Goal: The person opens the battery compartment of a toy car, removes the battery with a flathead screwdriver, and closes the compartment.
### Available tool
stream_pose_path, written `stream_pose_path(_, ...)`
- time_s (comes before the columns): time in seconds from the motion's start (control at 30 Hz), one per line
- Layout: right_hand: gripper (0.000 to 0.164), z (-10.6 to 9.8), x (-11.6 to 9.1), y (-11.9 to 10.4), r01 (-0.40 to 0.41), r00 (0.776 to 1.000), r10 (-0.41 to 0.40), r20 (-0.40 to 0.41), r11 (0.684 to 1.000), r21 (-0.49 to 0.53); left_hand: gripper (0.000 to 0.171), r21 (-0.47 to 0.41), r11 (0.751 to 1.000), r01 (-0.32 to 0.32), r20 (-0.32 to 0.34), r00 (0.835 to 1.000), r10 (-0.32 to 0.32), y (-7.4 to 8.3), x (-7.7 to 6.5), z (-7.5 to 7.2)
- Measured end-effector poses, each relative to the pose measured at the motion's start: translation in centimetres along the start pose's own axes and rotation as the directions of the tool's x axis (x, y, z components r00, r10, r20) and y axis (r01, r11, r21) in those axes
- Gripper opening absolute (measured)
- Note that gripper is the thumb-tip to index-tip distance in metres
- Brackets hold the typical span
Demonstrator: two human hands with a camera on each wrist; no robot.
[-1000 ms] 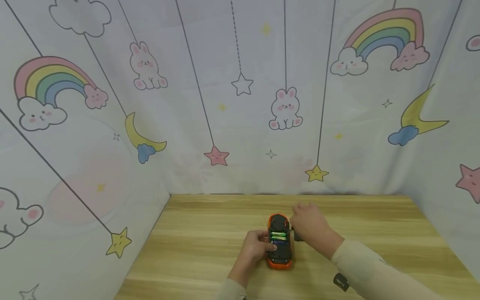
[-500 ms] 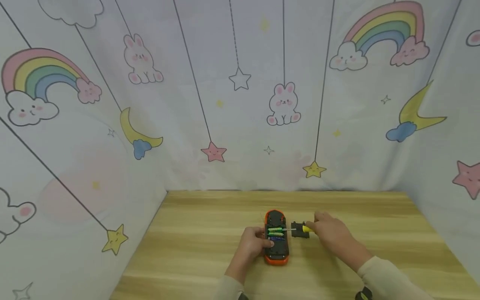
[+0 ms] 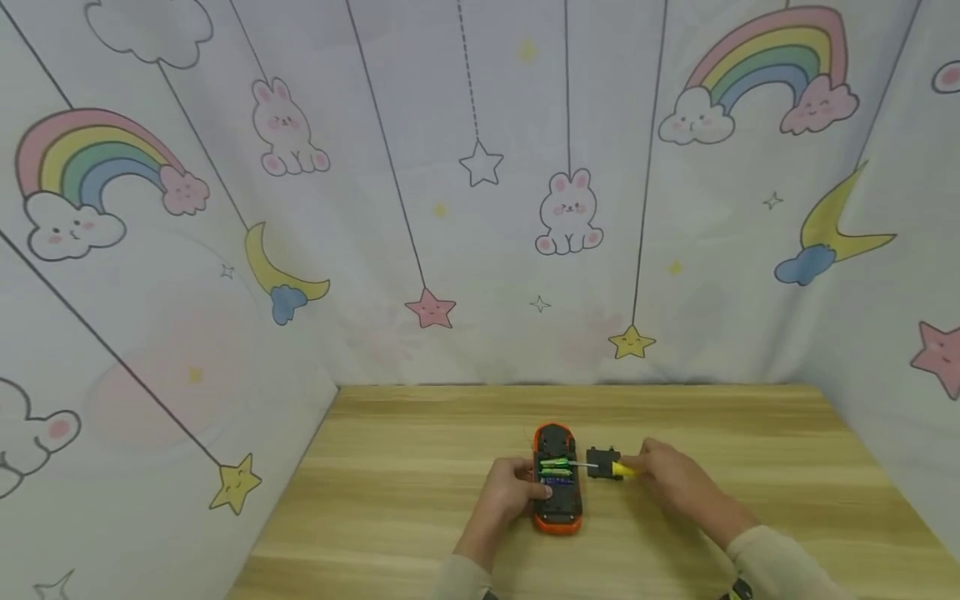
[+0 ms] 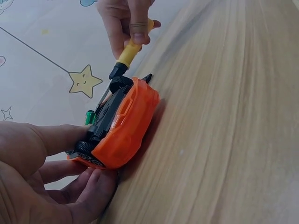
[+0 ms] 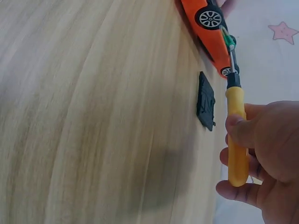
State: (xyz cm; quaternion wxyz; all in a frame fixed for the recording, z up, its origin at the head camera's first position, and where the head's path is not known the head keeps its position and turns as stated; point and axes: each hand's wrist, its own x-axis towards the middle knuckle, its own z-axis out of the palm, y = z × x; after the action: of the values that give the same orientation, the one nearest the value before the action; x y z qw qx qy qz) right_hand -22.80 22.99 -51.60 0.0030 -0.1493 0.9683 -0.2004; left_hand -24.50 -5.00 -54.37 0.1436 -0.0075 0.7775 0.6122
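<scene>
An orange toy car point(image 3: 558, 523) lies wheels-up on the table, its black underside showing an open battery compartment. My left hand point(image 3: 504, 498) grips the car from its left side, thumb over the underside. Two green batteries and a blue one sit across the compartment; the far green battery point(image 4: 89, 116) sticks up past the underside in the left wrist view. In my right hand point(image 3: 678, 483) is a screwdriver point(image 5: 237, 140) with a yellow handle, held between thumb and fingers. Its metal shaft points left, with the tip right at that far green battery.
A black battery cover point(image 5: 205, 102) lies on the wooden table point(image 3: 390, 500) just right of the car, below the screwdriver. A white patterned curtain point(image 3: 495, 250) hangs behind the table and along both sides.
My right hand has drawn back to the right from beside the car, bringing the screwdriver and the battery cover into view. The far green battery now sits more tilted. The left hand keeps its hold.
</scene>
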Motion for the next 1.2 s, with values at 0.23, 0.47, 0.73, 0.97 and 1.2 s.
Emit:
stream_pose_path(0.23,0.035,-0.8,-0.3,-1.2,0.065,0.995,-0.078,-0.057,0.977,-0.205,0.05,0.021,1.0,-0.001,-0.01,1.0,0.002,-0.1,0.2,0.0)
stream_pose_path(0.47,0.038,-1.6,-0.6,-2.6,0.088,0.988,-0.13,-0.08,0.913,-0.398,0.052,0.014,1.0,0.006,-0.01,1.0,-0.006,0.0,0.3,0.1)
stream_pose_path(0.73,0.039,-1.4,-0.7,-2.5,0.085,0.99,-0.123,-0.075,0.922,-0.378,0.055,0.001,1.0,0.011,-0.018,1.0,-0.011,-0.2,0.3,-0.1)
stream_pose_path(0.97,0.041,-1.6,-0.8,-2.2,0.08,0.992,-0.109,-0.067,0.937,-0.341,0.056,-0.003,1.0,0.009,-0.028,1.0,-0.009,-0.1,0.5,-0.2)
stream_pose_path(1.2,0.039,-1.6,-0.9,-2.0,0.071,0.994,-0.091,-0.057,0.954,-0.29,0.058,-0.009,1.0,0.025,-0.03,0.999,-0.025,-0.4,0.5,-0.1)
